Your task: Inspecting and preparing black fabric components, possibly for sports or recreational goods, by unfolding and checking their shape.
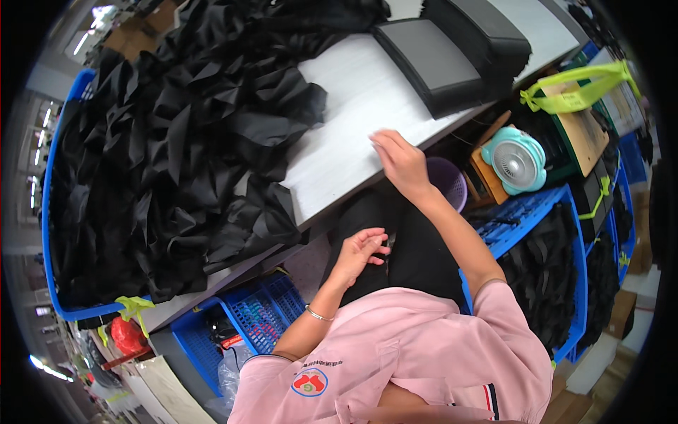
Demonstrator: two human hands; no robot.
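My left hand (360, 254) is over my lap, its fingers curled inward. A thin, shiny sliver (388, 247) shows at its fingertips, too small to name. Higher up, my right hand (401, 162) hovers by the front edge of the white table (346, 106), fingers bent together and slightly blurred. Whatever it may hold is hidden. To the left lies a large heap of black fabric pieces (183, 141), spilling from a blue basket (48, 205) onto the table. Stacks of flat black and grey pieces (431, 60) sit on the table beyond my right hand.
Right of the table edge are a turquoise fan (515, 162), a purple bin (448, 185) and a yellow-green strap (586, 88). A blue crate (580, 283) of black pieces stands by my right arm. Another blue basket (265, 311) sits below the table on the left.
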